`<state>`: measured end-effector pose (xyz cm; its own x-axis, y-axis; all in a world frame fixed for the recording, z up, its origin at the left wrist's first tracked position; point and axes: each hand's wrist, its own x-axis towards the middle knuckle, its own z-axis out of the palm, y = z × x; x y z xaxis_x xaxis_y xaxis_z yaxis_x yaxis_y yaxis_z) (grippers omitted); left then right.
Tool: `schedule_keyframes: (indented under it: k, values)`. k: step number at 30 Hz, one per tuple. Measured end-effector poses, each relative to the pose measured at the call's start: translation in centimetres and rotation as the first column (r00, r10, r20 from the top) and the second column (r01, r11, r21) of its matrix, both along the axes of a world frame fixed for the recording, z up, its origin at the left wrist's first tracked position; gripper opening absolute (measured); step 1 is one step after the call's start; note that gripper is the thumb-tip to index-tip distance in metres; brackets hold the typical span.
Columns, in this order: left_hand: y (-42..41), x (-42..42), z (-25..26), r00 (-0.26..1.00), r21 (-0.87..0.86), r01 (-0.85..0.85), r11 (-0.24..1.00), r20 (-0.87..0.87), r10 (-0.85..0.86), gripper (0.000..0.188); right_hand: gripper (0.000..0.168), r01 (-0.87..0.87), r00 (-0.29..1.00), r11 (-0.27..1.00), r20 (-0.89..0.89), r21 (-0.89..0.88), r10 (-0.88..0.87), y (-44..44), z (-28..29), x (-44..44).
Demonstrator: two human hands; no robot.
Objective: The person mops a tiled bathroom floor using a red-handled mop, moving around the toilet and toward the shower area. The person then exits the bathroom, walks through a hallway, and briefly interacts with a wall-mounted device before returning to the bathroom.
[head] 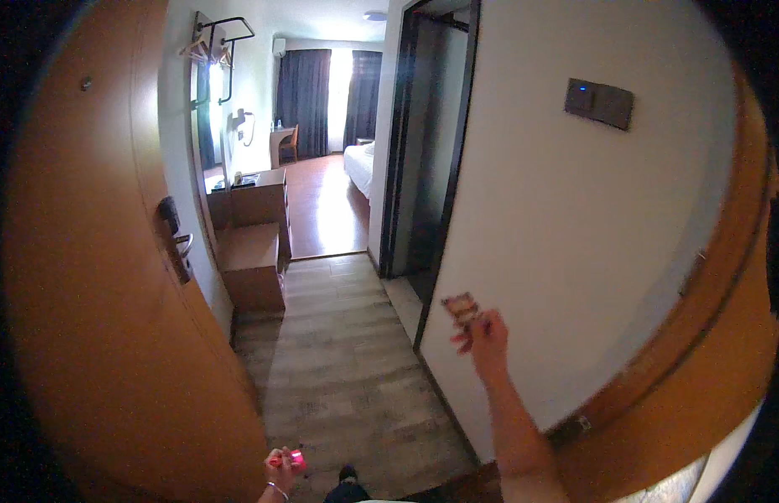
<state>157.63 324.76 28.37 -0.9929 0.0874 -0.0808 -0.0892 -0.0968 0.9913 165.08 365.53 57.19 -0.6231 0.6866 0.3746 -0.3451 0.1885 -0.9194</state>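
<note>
In my right hand point(490, 336), raised in front of the white wall, I pinch a small patterned card point(462, 308) by its lower edge. Motion blur hides what is printed on it. Low in the view, my left hand point(279, 468) has its fingers around a small red object point(296, 460) with a bright glowing face; its exact kind is unclear. A bracelet circles that wrist. Up the wall to the right of the card sits a dark switch panel point(598, 104) with a small blue light, apart from my hand.
A wooden door point(87, 264) with a lever handle point(183, 244) stands swung inward on the left. Past it are a stepped wooden cabinet point(254, 245) and a rack with hangers point(197, 47). A dark-framed doorway point(427, 176) opens at right; a bed point(359, 166) lies beyond the wood-look floor point(339, 364).
</note>
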Motion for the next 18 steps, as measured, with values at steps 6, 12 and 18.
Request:
schedule_keyframes:
  k: [6, 12, 18]
  values:
    - [8.7, -13.7, -4.0, 0.983, -0.277, 0.002, 0.961, 0.179, 0.049, 0.023, 0.013, 0.351, 0.935, 0.777, -0.244, 0.522, -0.258, 17.0, 13.7, -10.3]
    - [16.8, -27.9, -10.3, 0.916, -0.189, 0.223, 0.956, 0.376, -0.14, 0.031, 0.012, 0.704, 0.655, 0.235, -0.486, 0.67, -0.578, 26.4, 31.7, -11.5]
    - [29.7, -37.2, -10.8, 0.9, -0.228, 0.374, 0.899, 0.324, -0.293, 0.039, 0.016, 0.382, 0.179, -0.686, -0.778, 0.619, -0.602, 30.7, 43.5, -8.2]
